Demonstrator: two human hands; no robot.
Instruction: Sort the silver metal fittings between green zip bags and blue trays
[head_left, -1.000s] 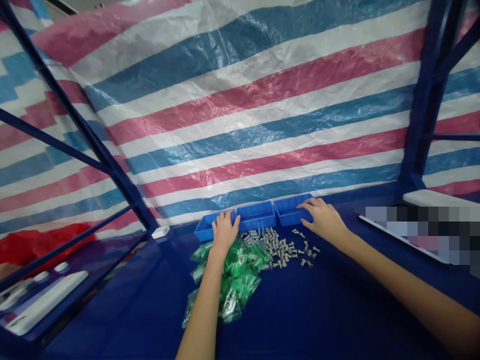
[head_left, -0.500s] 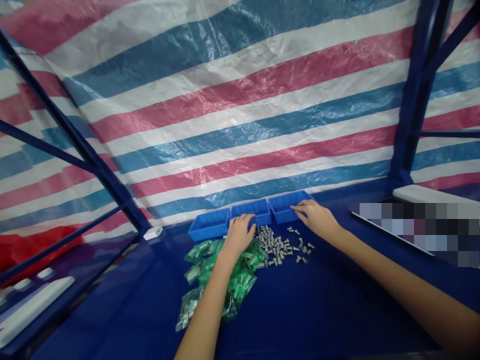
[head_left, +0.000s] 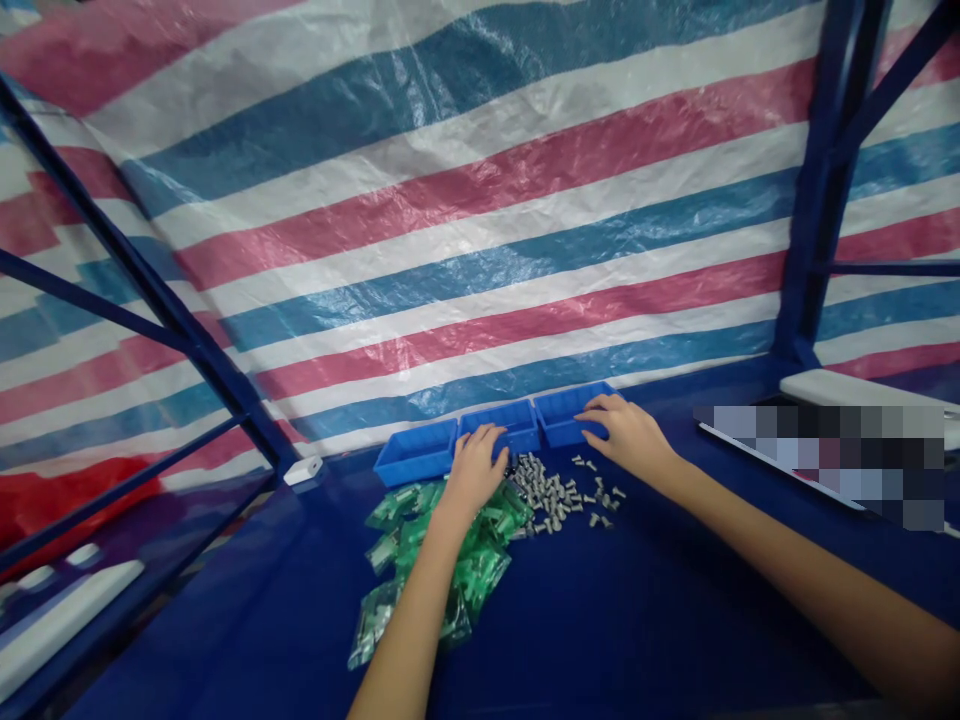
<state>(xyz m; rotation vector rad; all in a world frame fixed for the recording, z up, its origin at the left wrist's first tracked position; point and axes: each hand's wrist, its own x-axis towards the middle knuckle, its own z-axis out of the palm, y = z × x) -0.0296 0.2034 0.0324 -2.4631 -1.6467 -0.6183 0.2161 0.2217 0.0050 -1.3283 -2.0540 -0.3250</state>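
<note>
My left hand (head_left: 477, 470) is over the front edge of the middle blue bin (head_left: 517, 437), its fingers apart and nothing visible in it. Below that wrist lies a heap of small clear bags with green contents (head_left: 480, 570). My right hand (head_left: 630, 438) is at the front right corner of the right blue bin (head_left: 555, 425). Its thumb stands away from the fingers, and I see nothing between them. A pile of silver screws (head_left: 546, 490) lies between the hands, with several loose ones on its right. Small dark pieces beside my left thumb are too small to name.
The left blue bin (head_left: 416, 455) joins the row along the back of the blue table (head_left: 600, 620). A white box-shaped item (head_left: 303, 471) sits at the back left. A blurred-out flat object (head_left: 817, 455) lies at the right. Striped sheeting (head_left: 487, 240) hangs behind, between blue posts.
My right thumb and fingers have spread apart from a near pinch at the right bin. My left hand keeps its place at the middle bin. The view has shifted slightly.
</note>
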